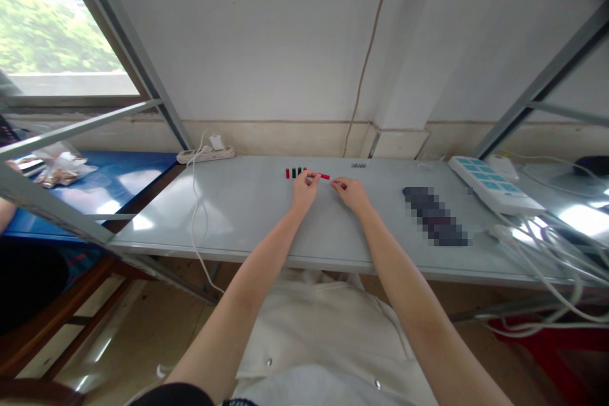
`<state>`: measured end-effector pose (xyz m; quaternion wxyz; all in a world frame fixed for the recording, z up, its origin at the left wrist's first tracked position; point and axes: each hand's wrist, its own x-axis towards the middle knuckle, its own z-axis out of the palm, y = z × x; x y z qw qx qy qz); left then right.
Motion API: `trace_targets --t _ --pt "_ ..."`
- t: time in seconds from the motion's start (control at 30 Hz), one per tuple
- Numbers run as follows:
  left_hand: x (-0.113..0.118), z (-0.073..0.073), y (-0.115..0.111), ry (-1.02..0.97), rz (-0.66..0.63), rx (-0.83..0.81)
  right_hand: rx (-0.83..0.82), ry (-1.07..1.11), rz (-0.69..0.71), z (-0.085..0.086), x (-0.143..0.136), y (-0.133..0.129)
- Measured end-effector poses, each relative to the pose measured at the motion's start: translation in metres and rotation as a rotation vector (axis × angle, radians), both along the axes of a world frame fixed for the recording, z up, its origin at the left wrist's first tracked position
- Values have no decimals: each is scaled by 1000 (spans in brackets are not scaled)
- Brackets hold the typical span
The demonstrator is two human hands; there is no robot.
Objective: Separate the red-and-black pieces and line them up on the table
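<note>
On the grey table [247, 216], my left hand [305, 189] is closed on a small red cylinder [325, 176], whose end points right. My right hand [349, 191] is pinched just to the right of that end; what its fingertips hold is too small to name. Beside my left hand stand a red cylinder [287, 173] and black cylinders [294, 172], with another bit of red partly hidden behind the hand. Several tiny dark pieces [358, 165] lie in a row near the wall, beyond my right hand.
A pixelated dark object [435, 216] lies at the right. Farther right are a large power strip [495, 184] and tangled white cables [547, 247]. Another power strip [207, 153] with a hanging cable sits at the back left. Metal frame posts flank the table.
</note>
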<state>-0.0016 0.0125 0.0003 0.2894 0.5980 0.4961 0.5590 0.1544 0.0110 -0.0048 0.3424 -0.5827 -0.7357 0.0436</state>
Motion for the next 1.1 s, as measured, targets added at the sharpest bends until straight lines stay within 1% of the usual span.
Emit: trace_targets --t 0.13,0.37,0.43,0.53,0.67,0.83,0.9,0.97,1.03,1.1 --pt "1 -3 2 -17 -25 29 37 50 27 -3 -2 2" --pt "5 -9 0 147 -245 157 39 174 68 -5 -12 2" --pt "5 -12 1 187 -272 198 45 179 74 -5 -13 1" --pt "5 -15 4 253 -272 241 41 177 82 -4 -14 1" --pt "4 -13 3 307 -240 264 30 183 101 -5 -16 1" --pt "3 -6 -2 271 -179 291 31 212 80 -7 -25 6" --pt "1 -4 -1 214 -104 274 18 240 78 -7 -29 11" --pt "-2 -4 2 125 2 229 -2 269 70 -7 -32 19" --pt "-6 -4 8 -7 103 139 -6 274 39 -7 -34 27" --pt "-10 -5 14 -174 171 20 13 234 0 -7 -36 36"
